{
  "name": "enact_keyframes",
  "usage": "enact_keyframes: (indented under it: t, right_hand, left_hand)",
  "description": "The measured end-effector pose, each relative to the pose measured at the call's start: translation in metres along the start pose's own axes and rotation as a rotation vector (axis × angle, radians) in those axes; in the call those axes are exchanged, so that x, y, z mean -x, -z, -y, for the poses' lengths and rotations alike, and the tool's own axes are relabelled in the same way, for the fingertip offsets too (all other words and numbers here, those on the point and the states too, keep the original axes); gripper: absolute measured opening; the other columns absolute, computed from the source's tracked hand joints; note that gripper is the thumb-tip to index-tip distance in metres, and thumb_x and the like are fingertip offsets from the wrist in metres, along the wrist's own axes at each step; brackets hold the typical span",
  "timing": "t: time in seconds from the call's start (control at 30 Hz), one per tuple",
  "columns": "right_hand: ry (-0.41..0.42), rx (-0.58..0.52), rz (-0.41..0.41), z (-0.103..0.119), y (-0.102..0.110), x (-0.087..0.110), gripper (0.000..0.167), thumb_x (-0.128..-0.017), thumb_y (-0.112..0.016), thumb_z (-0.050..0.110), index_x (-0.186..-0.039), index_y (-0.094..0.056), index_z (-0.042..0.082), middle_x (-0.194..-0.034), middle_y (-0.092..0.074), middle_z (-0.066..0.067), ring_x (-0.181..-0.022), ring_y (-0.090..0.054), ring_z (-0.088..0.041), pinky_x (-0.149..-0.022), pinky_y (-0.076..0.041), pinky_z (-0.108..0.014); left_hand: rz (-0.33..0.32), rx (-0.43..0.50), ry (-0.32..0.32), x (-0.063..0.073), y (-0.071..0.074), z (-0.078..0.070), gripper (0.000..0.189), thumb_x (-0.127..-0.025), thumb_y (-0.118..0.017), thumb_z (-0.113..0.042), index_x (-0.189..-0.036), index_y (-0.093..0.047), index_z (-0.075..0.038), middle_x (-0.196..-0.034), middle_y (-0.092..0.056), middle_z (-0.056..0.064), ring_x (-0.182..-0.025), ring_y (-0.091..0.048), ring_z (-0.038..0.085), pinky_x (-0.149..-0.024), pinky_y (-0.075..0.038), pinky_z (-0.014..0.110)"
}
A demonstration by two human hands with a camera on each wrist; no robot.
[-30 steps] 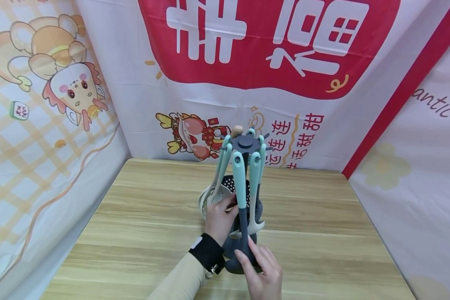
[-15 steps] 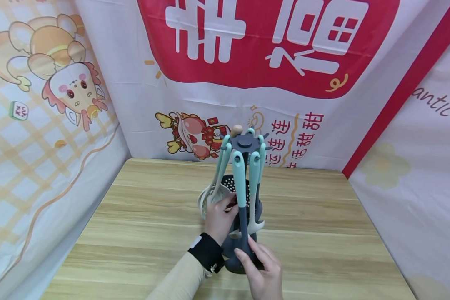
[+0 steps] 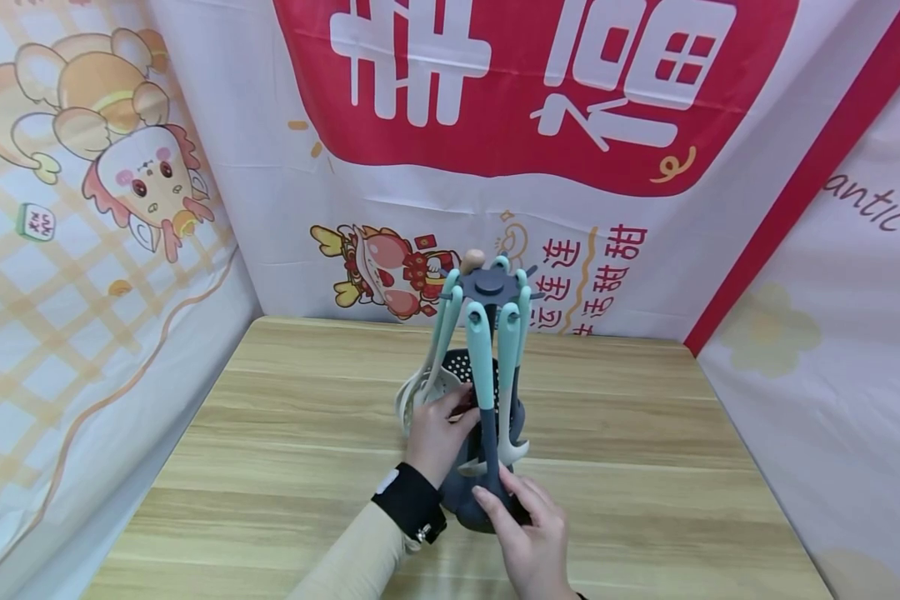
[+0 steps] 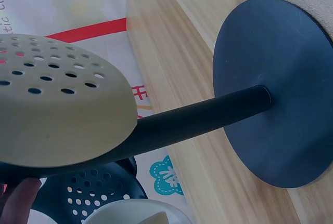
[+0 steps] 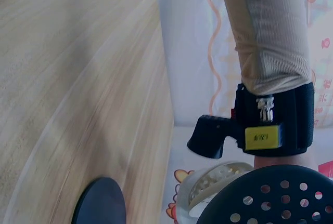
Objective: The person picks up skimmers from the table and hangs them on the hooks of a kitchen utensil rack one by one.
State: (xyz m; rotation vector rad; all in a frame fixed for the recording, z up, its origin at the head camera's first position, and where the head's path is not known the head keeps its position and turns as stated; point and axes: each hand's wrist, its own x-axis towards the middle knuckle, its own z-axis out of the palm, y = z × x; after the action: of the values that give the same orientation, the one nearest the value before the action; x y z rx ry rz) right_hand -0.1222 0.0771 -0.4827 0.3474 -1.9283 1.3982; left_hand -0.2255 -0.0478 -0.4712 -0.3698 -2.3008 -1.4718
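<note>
In the middle of the table stands a dark utensil rack [image 3: 487, 285] with a round base [image 4: 273, 94] and a central post [image 4: 203, 117]. Mint-handled kitchen utensils hang around its top. My left hand [image 3: 437, 437] reaches between them and grips the post. At the near side my right hand [image 3: 528, 533] holds the lower part of a dark kitchen utensil with a mint handle [image 3: 480, 354]; fingers partly hide its head. A cream skimmer [image 4: 62, 115] hangs close to my left hand. A dark perforated head [image 5: 281, 193] shows in the right wrist view; which utensil it belongs to is unclear.
Beside my right hand hangs a cream-coloured ladle [image 3: 512, 452]. A wooden-tipped handle [image 3: 472, 260] sticks up at the rack's back. Printed cloth walls [image 3: 285, 208] enclose the wooden table [image 3: 292, 433] at the back and sides.
My right hand has moved slightly away from the table's near edge, and the lower end of its utensil has swung in toward the post. My left hand keeps its grip on the post.
</note>
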Motion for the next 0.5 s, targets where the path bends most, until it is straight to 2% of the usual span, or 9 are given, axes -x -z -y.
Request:
enact_keyframes:
  t: [0.17, 0.4, 0.5]
  right_hand:
    - [-0.056, 0.015, 0.011, -0.003, -0.002, -0.003, 0.033, -0.072, -0.083, -0.006, -0.104, -0.076, -0.002, -0.088, -0.076, -0.009, -0.083, -0.068, -0.005, -0.070, -0.056, -0.012]
    - [0.021, 0.008, -0.005, -0.015, -0.007, -0.006, 0.039, -0.066, -0.084, -0.012, -0.103, -0.076, -0.001, -0.089, -0.076, -0.012, -0.082, -0.068, -0.009, -0.069, -0.055, -0.013]
    - [0.010, 0.012, 0.016, -0.020, -0.008, -0.006, 0.039, -0.068, -0.083, -0.010, -0.106, -0.075, 0.000, -0.094, -0.076, -0.011, -0.086, -0.068, -0.009, -0.073, -0.055, -0.012]
  left_hand:
    - [0.010, -0.005, -0.011, 0.000, 0.002, 0.000, 0.032, -0.087, -0.075, -0.012, -0.118, -0.070, -0.004, -0.105, -0.075, 0.013, -0.091, -0.074, 0.025, -0.079, -0.063, 0.033]
    - [0.027, -0.034, -0.059, 0.003, 0.003, -0.002, 0.034, -0.089, -0.073, -0.010, -0.122, -0.068, -0.003, -0.107, -0.075, 0.013, -0.093, -0.074, 0.023, -0.077, -0.062, 0.028]
    - [0.032, -0.048, -0.060, 0.004, 0.004, -0.002, 0.036, -0.090, -0.072, -0.011, -0.125, -0.067, -0.004, -0.109, -0.075, 0.012, -0.094, -0.074, 0.023, -0.077, -0.062, 0.027]
